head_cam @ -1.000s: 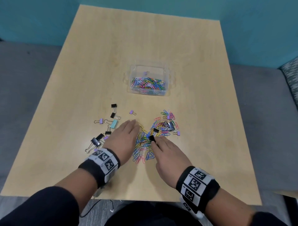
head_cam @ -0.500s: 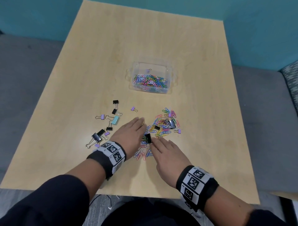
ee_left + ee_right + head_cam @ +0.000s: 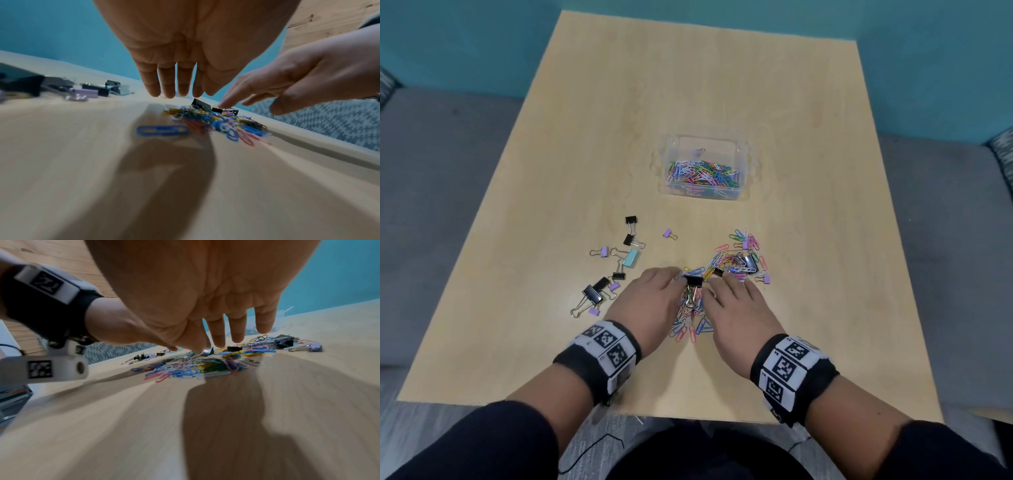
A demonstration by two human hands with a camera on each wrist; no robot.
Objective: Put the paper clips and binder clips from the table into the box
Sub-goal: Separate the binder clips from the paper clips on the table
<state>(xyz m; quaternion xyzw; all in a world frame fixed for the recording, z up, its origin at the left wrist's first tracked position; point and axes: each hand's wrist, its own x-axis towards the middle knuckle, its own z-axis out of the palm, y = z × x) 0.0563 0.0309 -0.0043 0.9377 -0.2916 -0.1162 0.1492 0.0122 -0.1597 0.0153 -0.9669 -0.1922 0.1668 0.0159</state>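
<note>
A heap of coloured paper clips (image 3: 732,266) lies on the wooden table (image 3: 825,274) near its front, and more of them (image 3: 688,327) show between my wrists. My left hand (image 3: 667,279) and right hand (image 3: 722,284) lie palm down on either side of the heap, fingers straight, tips on the clips. A black binder clip (image 3: 693,281) stands between the two hands. In the left wrist view my left fingers (image 3: 174,92) hang straight over the heap (image 3: 216,125). The clear plastic box (image 3: 743,161) stands farther back, partly filled with paper clips.
Several loose binder clips lie left of my left hand: a teal one (image 3: 630,257), black ones (image 3: 595,291) and small purple ones (image 3: 604,251). Another black binder clip (image 3: 750,262) sits in the heap's right part. Grey seating borders the table on both sides.
Both hands have drawn closer together, bunching the paper clips between them. The black binder clip has slid left with the right fingers and now stands between the hands.
</note>
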